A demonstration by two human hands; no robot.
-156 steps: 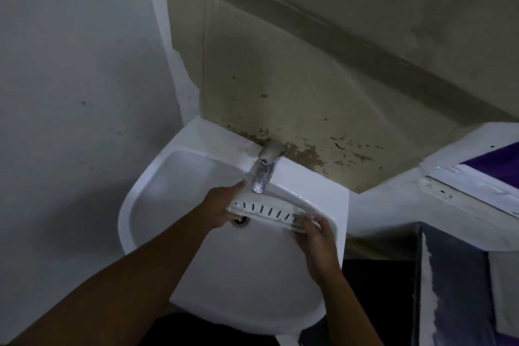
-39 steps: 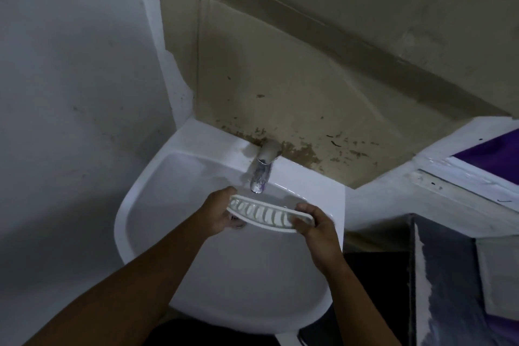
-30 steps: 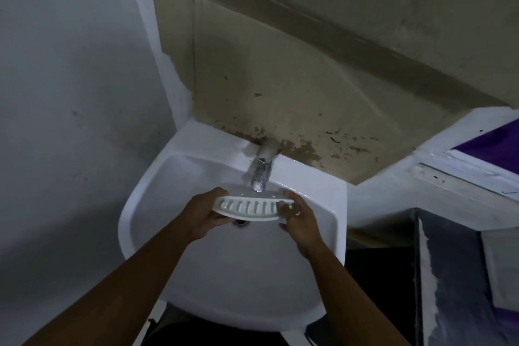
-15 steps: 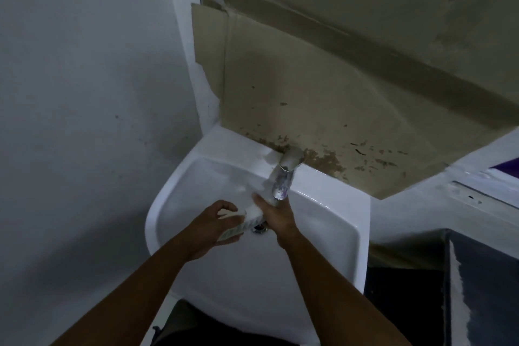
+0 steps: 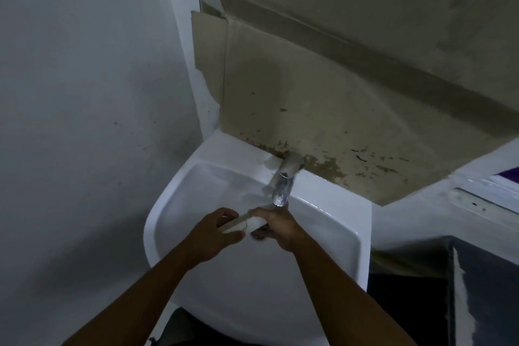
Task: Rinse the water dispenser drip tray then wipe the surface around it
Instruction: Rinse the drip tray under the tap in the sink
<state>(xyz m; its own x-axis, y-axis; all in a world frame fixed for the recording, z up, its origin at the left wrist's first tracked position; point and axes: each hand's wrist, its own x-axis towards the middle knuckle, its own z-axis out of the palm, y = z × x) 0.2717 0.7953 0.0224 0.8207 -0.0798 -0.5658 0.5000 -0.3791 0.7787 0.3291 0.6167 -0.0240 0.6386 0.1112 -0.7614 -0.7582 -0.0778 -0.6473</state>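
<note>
View: head, looking down into a white sink (image 5: 157, 222).
Drip tray (image 5: 238, 224): white, held above the basin, just below the faucet (image 5: 283, 185) spout; mostly hidden by fingers.
Long axis: slants from lower left up toward the spout.
Left hand (image 5: 213, 233): fingers curled round the tray's lower end.
Right hand (image 5: 278, 229): wrapped over the upper end, nearer the spout.
Water: running or not, cannot tell.
Step, as judged: rinsing; wiping not begun.

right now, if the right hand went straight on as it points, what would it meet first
The drip tray in the right hand's own grip; past it, probably the left hand at the other end.
</note>
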